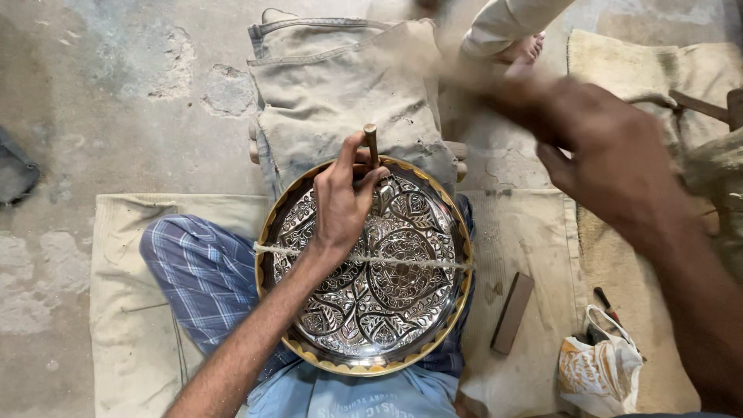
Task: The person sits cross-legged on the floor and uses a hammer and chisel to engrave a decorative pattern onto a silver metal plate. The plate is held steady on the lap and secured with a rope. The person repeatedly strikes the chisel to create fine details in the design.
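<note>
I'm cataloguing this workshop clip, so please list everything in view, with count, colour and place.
Engraved plate: one, silver with a gold scalloped rim, on the person's lap.
String: one, pale, stretched across the plate.
Punch tool: one, brown, upright at the plate's top edge.
Canvas cloth: one, dusty beige, beyond the plate.
Floor mat: one, beige, under the person.
Flat block: one, brown, on the mat right of the plate.
Plastic bag: one, white and orange, lower right.
Another person's foot: one, top centre-right.
Checked cloth: blue, over the person's leg.
Left hand: gripping the punch tool on the plate.
Right hand: raised, blurred; any hold cannot be told.
</note>
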